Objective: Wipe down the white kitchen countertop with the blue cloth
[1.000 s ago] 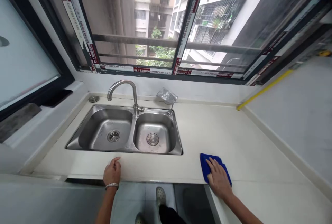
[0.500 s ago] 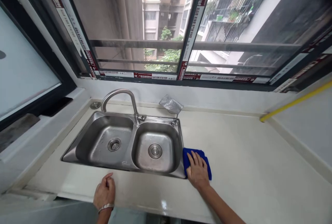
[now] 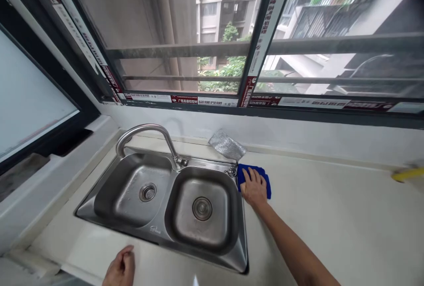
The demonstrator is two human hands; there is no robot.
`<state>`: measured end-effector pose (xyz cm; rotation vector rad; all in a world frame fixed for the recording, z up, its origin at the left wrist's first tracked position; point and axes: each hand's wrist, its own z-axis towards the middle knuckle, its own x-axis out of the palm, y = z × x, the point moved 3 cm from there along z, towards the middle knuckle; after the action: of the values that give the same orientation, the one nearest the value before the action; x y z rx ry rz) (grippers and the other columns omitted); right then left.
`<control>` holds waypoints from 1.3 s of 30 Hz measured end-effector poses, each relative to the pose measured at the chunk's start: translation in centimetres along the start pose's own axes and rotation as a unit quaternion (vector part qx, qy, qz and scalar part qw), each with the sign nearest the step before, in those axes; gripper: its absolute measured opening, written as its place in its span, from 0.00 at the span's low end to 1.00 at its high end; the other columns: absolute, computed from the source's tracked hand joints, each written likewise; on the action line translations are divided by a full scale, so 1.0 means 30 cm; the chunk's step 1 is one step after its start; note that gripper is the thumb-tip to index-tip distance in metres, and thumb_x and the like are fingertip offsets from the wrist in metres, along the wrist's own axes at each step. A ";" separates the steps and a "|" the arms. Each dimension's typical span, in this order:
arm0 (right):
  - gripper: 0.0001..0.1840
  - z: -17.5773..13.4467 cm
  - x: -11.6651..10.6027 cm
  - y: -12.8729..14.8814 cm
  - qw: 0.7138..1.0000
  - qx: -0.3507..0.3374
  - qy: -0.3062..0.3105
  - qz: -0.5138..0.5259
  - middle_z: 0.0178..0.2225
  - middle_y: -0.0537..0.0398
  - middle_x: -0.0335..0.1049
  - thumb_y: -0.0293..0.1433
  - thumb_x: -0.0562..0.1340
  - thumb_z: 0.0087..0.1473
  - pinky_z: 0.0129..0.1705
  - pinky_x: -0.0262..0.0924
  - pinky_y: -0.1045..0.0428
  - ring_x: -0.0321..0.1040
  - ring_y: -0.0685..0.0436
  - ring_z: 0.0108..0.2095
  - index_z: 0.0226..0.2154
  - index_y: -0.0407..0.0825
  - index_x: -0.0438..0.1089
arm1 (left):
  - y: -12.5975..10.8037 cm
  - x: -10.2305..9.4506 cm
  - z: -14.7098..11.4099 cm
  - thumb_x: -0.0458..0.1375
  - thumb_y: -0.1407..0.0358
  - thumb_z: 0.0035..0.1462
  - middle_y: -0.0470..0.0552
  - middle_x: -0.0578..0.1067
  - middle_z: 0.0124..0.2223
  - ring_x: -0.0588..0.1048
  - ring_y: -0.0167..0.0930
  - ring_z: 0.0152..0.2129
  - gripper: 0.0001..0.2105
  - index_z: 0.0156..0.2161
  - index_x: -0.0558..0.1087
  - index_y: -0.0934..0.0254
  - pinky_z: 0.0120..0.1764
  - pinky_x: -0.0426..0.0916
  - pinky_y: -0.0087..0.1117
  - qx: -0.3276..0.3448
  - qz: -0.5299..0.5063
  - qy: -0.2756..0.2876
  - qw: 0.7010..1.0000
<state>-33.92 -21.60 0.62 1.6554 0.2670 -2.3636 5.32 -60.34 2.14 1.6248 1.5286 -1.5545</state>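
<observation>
My right hand (image 3: 255,188) presses on a folded blue cloth (image 3: 266,184), fingers bent over its top and slightly apart. The cloth lies on the pale countertop against the right rim of a steel double sink (image 3: 156,231), close to its back corner. Just left of the cloth is a small metal fitting (image 3: 232,170) on the rim. My left hand (image 3: 119,268) hovers or rests by the counter's front edge, below the left basin; its fingers are curled in with nothing visible in them.
A curved steel faucet (image 3: 145,128) rises behind the two basins. A silver, foil-like sheet (image 3: 227,144) leans at the back wall behind the fitting. Worktop (image 3: 331,215) stretches away to the right, where a yellow pipe (image 3: 409,174) shows. Windows stand behind.
My right hand has pushed the blue cloth along the sink's right side, from near the front corner to the back corner. The camera view has shifted; my left hand stays curled.
</observation>
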 end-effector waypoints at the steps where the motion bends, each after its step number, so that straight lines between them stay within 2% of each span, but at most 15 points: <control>1: 0.30 0.041 0.020 -0.004 1.000 0.002 0.000 0.002 0.64 0.48 0.56 0.31 0.51 0.55 0.64 0.40 0.41 0.49 0.39 0.63 0.62 0.51 0.56 | 0.003 0.001 0.000 0.42 0.50 0.58 0.53 0.79 0.41 0.76 0.39 0.34 0.23 0.47 0.74 0.55 0.34 0.68 0.36 -0.008 0.001 -0.001 1.000; 8: 0.25 0.265 0.121 -0.013 1.000 -0.002 0.009 0.012 0.62 0.43 0.57 0.32 0.51 0.55 0.62 0.40 0.39 0.47 0.36 0.63 0.55 0.47 0.64 | -0.014 -0.008 -0.015 0.43 0.50 0.57 0.49 0.79 0.42 0.75 0.38 0.33 0.21 0.44 0.74 0.53 0.35 0.67 0.35 -0.065 0.005 -0.021 0.998; 12: 0.24 0.300 0.132 -0.016 1.000 -0.020 0.018 0.008 0.62 0.40 0.57 0.32 0.50 0.55 0.61 0.40 0.39 0.46 0.35 0.63 0.53 0.44 0.65 | -0.022 -0.011 -0.024 0.45 0.51 0.57 0.49 0.79 0.38 0.75 0.36 0.30 0.19 0.42 0.75 0.54 0.33 0.66 0.34 -0.077 0.007 -0.029 0.997; 15: 0.25 0.279 0.112 -0.016 0.999 -0.042 0.027 0.005 0.61 0.42 0.58 0.31 0.50 0.55 0.60 0.41 0.40 0.47 0.36 0.62 0.54 0.46 0.65 | -0.013 -0.008 -0.026 0.46 0.51 0.57 0.48 0.79 0.36 0.75 0.36 0.29 0.19 0.42 0.75 0.53 0.32 0.66 0.33 -0.063 0.002 -0.035 0.997; 21: 0.27 0.146 0.022 0.011 0.994 -0.094 0.054 -0.026 0.63 0.47 0.56 0.32 0.52 0.55 0.56 0.46 0.42 0.50 0.37 0.60 0.57 0.54 0.62 | 0.006 0.002 -0.016 0.45 0.52 0.59 0.48 0.80 0.37 0.76 0.35 0.32 0.18 0.41 0.76 0.53 0.31 0.66 0.32 -0.021 -0.018 -0.028 0.999; 25: 0.26 0.037 -0.029 0.057 0.988 -0.113 0.082 -0.069 0.62 0.39 0.55 0.35 0.53 0.54 0.51 0.49 0.40 0.52 0.31 0.58 0.55 0.49 0.65 | 0.012 0.016 -0.006 0.44 0.52 0.60 0.49 0.79 0.40 0.76 0.36 0.36 0.19 0.43 0.75 0.54 0.34 0.67 0.32 0.001 -0.031 -0.014 0.999; 28: 0.26 -0.041 -0.063 0.094 0.983 -0.125 0.101 -0.089 0.60 0.32 0.56 0.36 0.55 0.53 0.49 0.50 0.39 0.54 0.28 0.55 0.53 0.45 0.66 | 0.007 0.019 -0.009 0.43 0.53 0.60 0.49 0.79 0.39 0.76 0.36 0.36 0.20 0.44 0.75 0.54 0.35 0.67 0.32 0.024 -0.040 -0.005 0.999; 31: 0.25 -0.136 -0.111 0.116 0.980 -0.137 0.111 -0.094 0.58 0.33 0.59 0.36 0.55 0.52 0.47 0.52 0.39 0.58 0.29 0.52 0.51 0.45 0.67 | 0.006 0.017 -0.015 0.42 0.54 0.59 0.50 0.78 0.37 0.76 0.35 0.36 0.21 0.44 0.75 0.55 0.36 0.67 0.32 0.031 -0.048 -0.002 0.998; 35: 0.26 -0.305 -0.172 0.115 0.976 -0.159 0.115 -0.093 0.56 0.38 0.62 0.36 0.56 0.52 0.48 0.53 0.41 0.60 0.32 0.50 0.54 0.48 0.66 | 0.018 0.027 -0.012 0.42 0.54 0.59 0.52 0.78 0.40 0.75 0.37 0.39 0.21 0.45 0.75 0.56 0.39 0.67 0.34 0.050 -0.055 0.001 0.997; 39: 0.29 -0.440 -0.177 0.095 0.979 -0.171 0.080 -0.082 0.57 0.39 0.63 0.35 0.55 0.52 0.56 0.51 0.37 0.58 0.30 0.54 0.57 0.49 0.63 | 0.039 0.054 0.002 0.42 0.53 0.58 0.53 0.78 0.38 0.76 0.37 0.39 0.22 0.45 0.74 0.57 0.43 0.68 0.36 0.071 -0.071 -0.007 0.995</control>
<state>-19.51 -20.04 1.10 1.7076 0.8200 -2.1391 5.94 -60.09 0.26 1.6065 1.5893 -1.7830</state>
